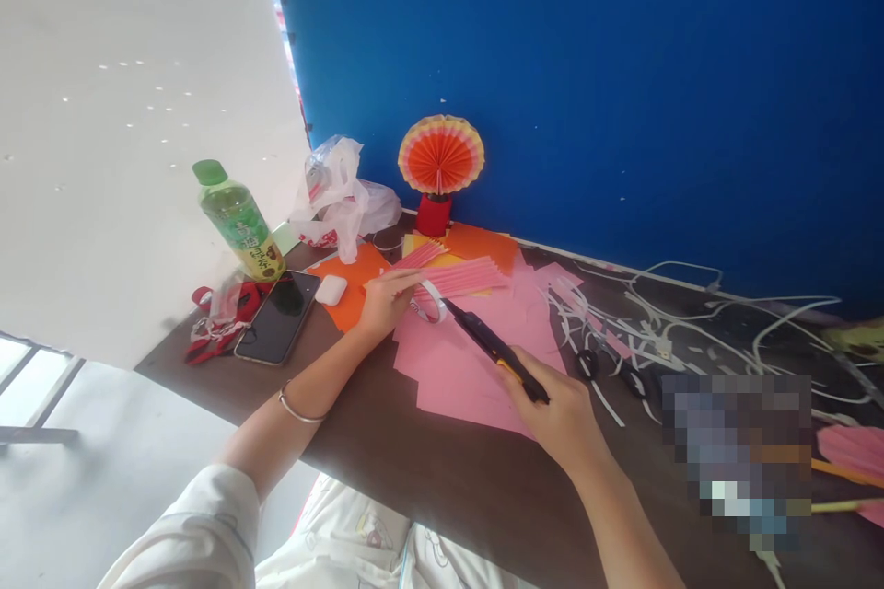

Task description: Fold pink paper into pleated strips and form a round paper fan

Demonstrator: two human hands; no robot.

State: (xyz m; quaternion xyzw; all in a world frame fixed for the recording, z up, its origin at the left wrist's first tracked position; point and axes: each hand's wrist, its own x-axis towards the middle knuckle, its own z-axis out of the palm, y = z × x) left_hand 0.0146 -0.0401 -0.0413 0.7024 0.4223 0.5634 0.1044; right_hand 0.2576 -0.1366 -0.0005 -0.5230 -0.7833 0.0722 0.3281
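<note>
My left hand (387, 302) is closed with its fingertips at a white ring that looks like a roll of tape (436, 306), held above the paper. In my right hand (561, 409) is a black and yellow utility knife (494, 340), its tip pointing at the tape roll and near it. Beneath both hands lie pink paper sheets (476, 382). Just beyond the tape, pink pleated paper (476, 274) rests on the stack, next to an orange sheet (483, 244).
A round paper fan (442, 156) stands on a red base at the back. On the left are a drink bottle (238, 221), a phone (278, 317), a white earbud case (331, 290) and a plastic bag (338, 193). White paper strips, scissors (587, 363) and cables lie right.
</note>
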